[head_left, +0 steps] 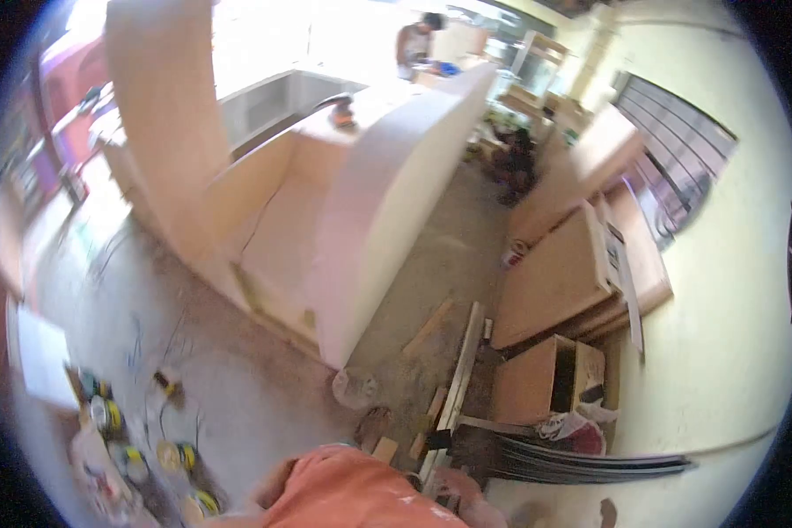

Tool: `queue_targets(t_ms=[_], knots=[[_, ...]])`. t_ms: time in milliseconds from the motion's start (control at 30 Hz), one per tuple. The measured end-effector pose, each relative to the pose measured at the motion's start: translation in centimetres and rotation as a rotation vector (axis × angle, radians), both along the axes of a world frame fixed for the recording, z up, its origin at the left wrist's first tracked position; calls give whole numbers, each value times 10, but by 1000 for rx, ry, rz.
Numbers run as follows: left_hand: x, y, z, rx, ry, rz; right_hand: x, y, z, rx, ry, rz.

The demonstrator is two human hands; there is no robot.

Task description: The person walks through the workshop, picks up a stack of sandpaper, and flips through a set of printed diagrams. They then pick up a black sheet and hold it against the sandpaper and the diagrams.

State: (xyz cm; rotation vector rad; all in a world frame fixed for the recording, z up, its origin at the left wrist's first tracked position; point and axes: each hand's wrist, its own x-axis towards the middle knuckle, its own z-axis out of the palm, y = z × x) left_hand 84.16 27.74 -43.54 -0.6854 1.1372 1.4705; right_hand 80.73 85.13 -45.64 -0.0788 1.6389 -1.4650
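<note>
The orange shirt (352,493) of my own body fills the bottom middle of the head view. A strip of my left arm (275,486) shows at its left edge, running down out of the frame; my left hand is not visible. At the shirt's right side, a blurred skin-toned patch (468,495) looks like part of my right arm, but no fingers can be made out. Close to it lies a long pale bar (458,378) on the floor. Ahead stands a large wooden frame with a curved white panel (400,176). An orange power sander (341,113) rests on top of it.
Yellow-and-black power tools (178,456) and cables lie on the floor at left. Cabinet panels (554,273) lean along the right wall, with an open wooden box (528,378) and dark strips (590,462) below. One person (414,48) works at the back; another dark figure (512,163) crouches in the aisle.
</note>
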Motion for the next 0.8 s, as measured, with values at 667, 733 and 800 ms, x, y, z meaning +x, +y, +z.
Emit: queue_targets(t_ms=[667,733,800], knots=[[171,-131,0,149,-147,886,-81,-351,40,442,-397,183],[178,-163,1,106,-161,838,-99,-395,44,480,-346,232],[177,-199,5,69,-167,775,-114,-445,48,491,-290,261]])
